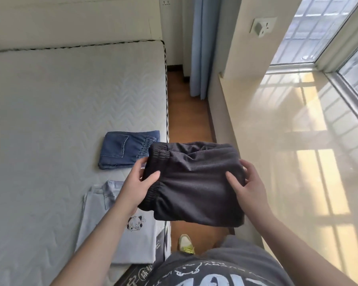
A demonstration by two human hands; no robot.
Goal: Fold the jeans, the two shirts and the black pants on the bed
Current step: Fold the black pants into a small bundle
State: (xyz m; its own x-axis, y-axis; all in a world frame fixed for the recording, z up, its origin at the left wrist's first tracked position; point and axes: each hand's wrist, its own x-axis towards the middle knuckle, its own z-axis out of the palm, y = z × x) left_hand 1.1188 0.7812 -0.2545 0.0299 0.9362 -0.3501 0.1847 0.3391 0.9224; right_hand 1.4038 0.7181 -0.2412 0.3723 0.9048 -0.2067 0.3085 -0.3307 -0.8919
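I have the folded black pants (194, 182) held up in the air, off the bed (50, 120), over the strip of wooden floor (186, 112) between the mattress edge and the window ledge (287, 151). My left hand (136, 186) grips the bundle at its nine o'clock edge, next to the elastic waistband: the thumb lies on top of the cloth and the fingers curl underneath, out of sight. My right hand (248, 186) takes the three o'clock edge, thumb pressed on the top face, the other fingers wrapped round the side, slightly spread. The pants sit between the two hands, sagging a little at six o'clock.

At ten o'clock from the pants, the folded jeans (126, 149) lie on the mattress, pocket up. At seven o'clock, a folded pale shirt (132, 230) with a small cat print lies near the bed's edge, partly under my left forearm. Below, my shoe (185, 243) shows on the floor.
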